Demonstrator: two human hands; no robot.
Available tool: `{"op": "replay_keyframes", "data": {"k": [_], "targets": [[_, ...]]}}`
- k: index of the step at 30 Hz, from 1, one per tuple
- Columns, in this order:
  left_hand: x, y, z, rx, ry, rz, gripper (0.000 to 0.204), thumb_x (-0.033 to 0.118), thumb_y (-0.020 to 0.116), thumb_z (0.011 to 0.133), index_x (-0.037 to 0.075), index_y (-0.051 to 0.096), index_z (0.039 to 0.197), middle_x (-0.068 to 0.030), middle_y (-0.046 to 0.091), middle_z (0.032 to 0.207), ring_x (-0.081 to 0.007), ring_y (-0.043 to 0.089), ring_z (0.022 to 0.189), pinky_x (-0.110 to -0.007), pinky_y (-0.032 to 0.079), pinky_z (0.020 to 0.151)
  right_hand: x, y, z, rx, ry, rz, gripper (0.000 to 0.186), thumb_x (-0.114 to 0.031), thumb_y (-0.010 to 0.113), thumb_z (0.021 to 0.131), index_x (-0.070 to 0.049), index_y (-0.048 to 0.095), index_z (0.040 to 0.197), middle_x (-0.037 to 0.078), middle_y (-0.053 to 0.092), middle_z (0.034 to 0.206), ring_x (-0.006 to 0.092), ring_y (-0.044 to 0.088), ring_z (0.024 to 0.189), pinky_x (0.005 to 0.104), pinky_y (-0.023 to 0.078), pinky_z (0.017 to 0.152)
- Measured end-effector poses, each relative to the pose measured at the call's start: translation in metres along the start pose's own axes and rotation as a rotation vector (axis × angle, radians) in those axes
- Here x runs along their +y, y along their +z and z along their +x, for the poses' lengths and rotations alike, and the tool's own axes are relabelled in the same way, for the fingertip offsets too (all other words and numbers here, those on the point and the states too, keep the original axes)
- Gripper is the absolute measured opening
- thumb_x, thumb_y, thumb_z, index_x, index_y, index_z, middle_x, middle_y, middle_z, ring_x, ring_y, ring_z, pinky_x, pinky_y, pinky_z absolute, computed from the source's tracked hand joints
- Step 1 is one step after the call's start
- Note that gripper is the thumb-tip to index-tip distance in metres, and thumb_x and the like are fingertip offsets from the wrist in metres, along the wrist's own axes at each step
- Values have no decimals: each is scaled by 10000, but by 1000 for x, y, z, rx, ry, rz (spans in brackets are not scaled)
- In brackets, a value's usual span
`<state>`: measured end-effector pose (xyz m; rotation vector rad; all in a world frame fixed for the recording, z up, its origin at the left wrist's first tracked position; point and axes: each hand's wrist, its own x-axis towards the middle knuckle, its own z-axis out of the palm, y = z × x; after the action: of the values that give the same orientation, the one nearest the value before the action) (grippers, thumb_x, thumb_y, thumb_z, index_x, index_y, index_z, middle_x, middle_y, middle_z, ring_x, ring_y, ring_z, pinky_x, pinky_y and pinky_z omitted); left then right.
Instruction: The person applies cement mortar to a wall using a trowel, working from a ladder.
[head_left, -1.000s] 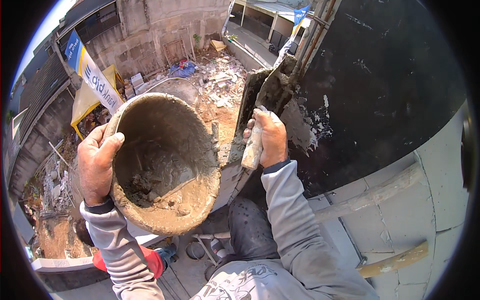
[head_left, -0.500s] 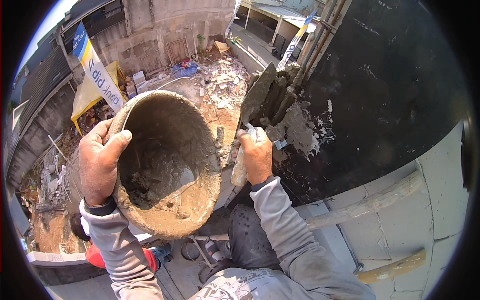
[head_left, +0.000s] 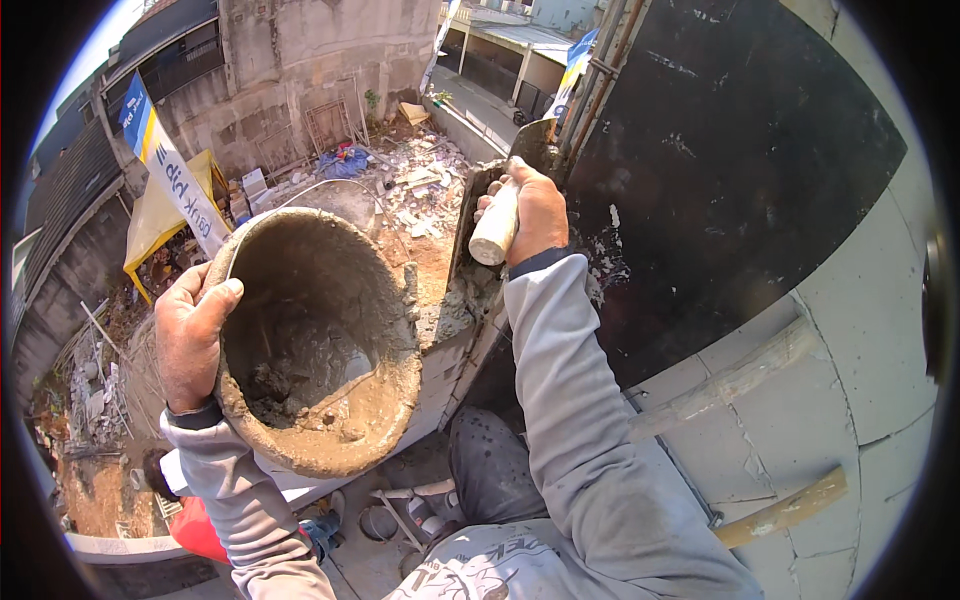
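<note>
My left hand [head_left: 190, 335] grips the rim of a mortar-caked bucket [head_left: 395, 390], thumb over the edge and fingers outside. The bucket is tilted toward me, and wet grey mortar [head_left: 300, 385] lies in its lower part. My right hand [head_left: 537, 212] is wrapped round the pale wooden handle of a trowel [head_left: 540, 143]. Its blade points away from me, against the edge of the wall beside the dark panel [head_left: 740, 190]; my hand hides part of it. Fresh mortar [head_left: 470, 300] clings to the wall edge below the hand.
Far below, rubble [head_left: 420, 185] covers the ground before a concrete wall [head_left: 300, 90]. A banner [head_left: 180, 185] and a yellow canopy [head_left: 160, 225] stand at left. Wooden poles [head_left: 785, 508] jut out at lower right. A person in red [head_left: 200, 530] is below left.
My right hand has moved up and away with the trowel, its handle end now turned toward me. The view has shifted slightly; my left hand keeps its hold on the bucket.
</note>
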<state>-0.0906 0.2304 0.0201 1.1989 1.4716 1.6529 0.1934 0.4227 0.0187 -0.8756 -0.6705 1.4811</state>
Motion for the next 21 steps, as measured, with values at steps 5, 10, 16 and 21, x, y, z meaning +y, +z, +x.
{"op": "replay_keyframes", "data": {"k": [5, 10, 16, 21], "targets": [[1, 5, -1, 20, -11, 48, 393, 123, 613, 848, -117, 595, 1158, -129, 671, 1052, -145, 623, 913, -272, 475, 884, 63, 7, -52, 16, -59, 47, 239, -275, 555, 971, -39, 523, 993, 91, 547, 762, 215, 569, 536, 350, 490, 463], [5, 14, -4, 24, 41, 92, 389, 124, 615, 842, -120, 603, 1144, -119, 674, 1037, -139, 614, 913, -270, 469, 881, 88, -7, -74, -27, -66, -108, 210, -241, 547, 976, -41, 546, 1042, 64, 562, 770, 176, 575, 530, 310, 490, 460], [1, 14, 1, 26, 47, 62, 388, 120, 619, 834, -115, 610, 1142, -105, 676, 1025, -132, 617, 894, -261, 472, 867, 93, -32, -9, -152, -548, -676, 198, -192, 604, 917, -17, 584, 1006, 58, 549, 776, 176, 587, 601, 314, 497, 521], [3, 10, -4, 25, 60, 158, 373, 112, 618, 831, -111, 616, 1130, -104, 677, 1011, -130, 618, 886, -258, 478, 854, 42, -6, 19, -158, -213, -211, 160, -151, 570, 893, -7, 576, 961, 85, 554, 778, 218, 591, 610, 365, 503, 512]]}}
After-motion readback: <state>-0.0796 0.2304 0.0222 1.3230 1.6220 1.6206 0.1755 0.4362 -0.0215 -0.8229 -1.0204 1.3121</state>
